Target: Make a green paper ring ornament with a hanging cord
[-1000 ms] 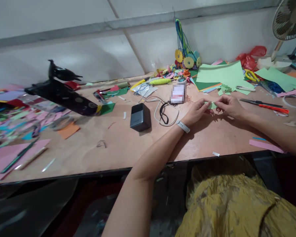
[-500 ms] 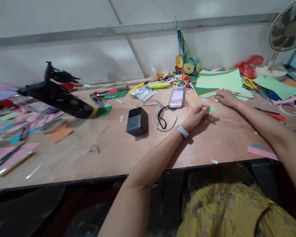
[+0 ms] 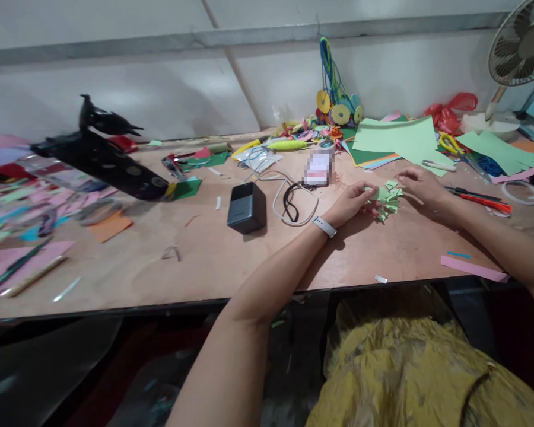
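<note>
The left hand (image 3: 350,203) rests on the table (image 3: 231,261) with its fingertips pinched on the left edge of a small pile of light-green paper scraps (image 3: 387,199). The right hand (image 3: 420,185) lies just right of the pile, fingers loosely spread and lightly curled, touching the scraps or just beside them; contact cannot be confirmed. The pile lies on the table between both hands, near a stack of green sheets (image 3: 398,139), with a black box (image 3: 246,207) and a cable (image 3: 289,201) to the left.
</note>
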### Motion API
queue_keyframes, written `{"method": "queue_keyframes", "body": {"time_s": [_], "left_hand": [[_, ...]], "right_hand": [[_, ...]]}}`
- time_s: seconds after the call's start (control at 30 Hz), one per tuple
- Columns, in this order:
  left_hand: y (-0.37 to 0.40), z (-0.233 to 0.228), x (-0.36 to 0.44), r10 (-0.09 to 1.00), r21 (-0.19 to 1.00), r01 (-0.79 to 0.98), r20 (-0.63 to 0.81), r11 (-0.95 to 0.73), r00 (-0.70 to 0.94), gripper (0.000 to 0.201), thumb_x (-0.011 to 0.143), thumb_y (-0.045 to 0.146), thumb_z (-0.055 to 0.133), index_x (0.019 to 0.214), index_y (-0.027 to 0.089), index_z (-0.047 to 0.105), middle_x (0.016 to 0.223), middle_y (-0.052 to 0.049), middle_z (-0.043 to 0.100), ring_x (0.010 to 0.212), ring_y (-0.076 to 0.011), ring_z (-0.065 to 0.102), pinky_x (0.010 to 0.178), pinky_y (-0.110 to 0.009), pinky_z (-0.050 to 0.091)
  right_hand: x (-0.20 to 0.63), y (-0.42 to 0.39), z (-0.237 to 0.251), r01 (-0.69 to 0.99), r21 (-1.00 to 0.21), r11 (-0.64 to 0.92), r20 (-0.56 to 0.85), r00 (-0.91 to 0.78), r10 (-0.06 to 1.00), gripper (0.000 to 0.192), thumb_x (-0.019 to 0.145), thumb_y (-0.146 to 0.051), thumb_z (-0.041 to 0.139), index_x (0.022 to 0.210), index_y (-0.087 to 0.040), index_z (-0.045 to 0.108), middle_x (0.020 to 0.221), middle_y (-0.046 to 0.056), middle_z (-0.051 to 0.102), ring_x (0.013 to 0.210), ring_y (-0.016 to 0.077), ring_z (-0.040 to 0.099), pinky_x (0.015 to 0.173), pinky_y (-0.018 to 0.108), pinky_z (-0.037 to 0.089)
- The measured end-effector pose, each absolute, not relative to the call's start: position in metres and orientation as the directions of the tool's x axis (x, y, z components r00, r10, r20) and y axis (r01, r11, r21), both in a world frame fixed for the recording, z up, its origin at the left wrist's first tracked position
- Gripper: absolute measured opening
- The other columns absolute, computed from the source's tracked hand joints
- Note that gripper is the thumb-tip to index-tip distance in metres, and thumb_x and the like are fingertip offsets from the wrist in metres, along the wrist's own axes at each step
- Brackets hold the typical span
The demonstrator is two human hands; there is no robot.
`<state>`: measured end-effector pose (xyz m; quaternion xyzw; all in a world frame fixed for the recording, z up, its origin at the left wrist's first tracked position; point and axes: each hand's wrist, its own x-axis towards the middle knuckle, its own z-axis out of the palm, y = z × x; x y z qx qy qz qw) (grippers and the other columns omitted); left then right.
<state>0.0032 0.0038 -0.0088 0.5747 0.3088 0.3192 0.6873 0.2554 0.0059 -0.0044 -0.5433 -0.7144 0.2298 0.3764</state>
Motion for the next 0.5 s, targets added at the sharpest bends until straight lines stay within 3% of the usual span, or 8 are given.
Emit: {"method": "queue_keyframes", "body": {"time_s": [0.1,0.23,0.33,0.43,0.5], "left_hand": [[0.005,-0.010,0.001,0.785,0.996,-0.058,-0.017,0.068,0.619,0.039,0.089,0.045,0.083,0.104,0.017,0.061,0.081,-0.003,0.076,0.064,-0.0117,0.072,0.059,-0.022,0.054],[0.007,-0.013,0.002,0.800,0.999,-0.033,0.018,0.003,0.600,0.041,0.085,0.046,0.086,0.100,0.015,0.063,0.077,-0.001,0.074,0.062,-0.0092,0.068,0.058,-0.020,0.051],[0.007,-0.013,0.003,0.790,1.000,-0.019,0.007,0.006,0.613,0.040,0.085,0.046,0.085,0.099,0.015,0.063,0.077,-0.001,0.074,0.062,-0.0095,0.068,0.059,-0.021,0.053],[0.006,-0.013,0.003,0.785,1.000,-0.018,0.005,0.008,0.620,0.040,0.086,0.045,0.085,0.100,0.015,0.063,0.078,-0.002,0.075,0.062,-0.0095,0.068,0.060,-0.021,0.053],[0.006,-0.013,0.003,0.785,1.000,-0.019,0.016,-0.006,0.619,0.039,0.086,0.045,0.085,0.101,0.014,0.064,0.078,-0.003,0.075,0.062,-0.0094,0.069,0.059,-0.021,0.054]], "right_hand": [[0.266,0.005,0.002,0.636,-0.741,0.215,0.140,-0.166,0.976,0.019,0.089,-0.040,0.071,0.089,-0.022,0.076,0.088,0.008,0.078,0.080,0.0256,0.069,0.076,0.041,0.056],[0.260,0.004,0.003,0.767,-0.623,0.154,0.106,-0.113,0.988,0.031,0.085,-0.051,0.076,0.074,-0.024,0.066,0.074,0.006,0.071,0.068,0.0223,0.059,0.065,0.037,0.047],[0.254,0.004,0.000,0.813,-0.572,0.112,0.095,-0.069,0.993,0.028,0.081,-0.047,0.080,0.077,-0.024,0.065,0.078,0.006,0.071,0.069,0.0222,0.059,0.066,0.036,0.043],[0.253,0.006,-0.005,0.795,-0.596,0.110,0.085,-0.073,0.994,0.029,0.080,-0.043,0.081,0.095,-0.022,0.070,0.085,0.006,0.073,0.072,0.0222,0.061,0.066,0.034,0.041],[0.255,0.005,-0.006,0.754,-0.639,0.156,0.114,-0.108,0.988,0.030,0.078,-0.042,0.083,0.097,-0.021,0.072,0.080,0.003,0.072,0.070,0.0208,0.060,0.065,0.032,0.040]]}}
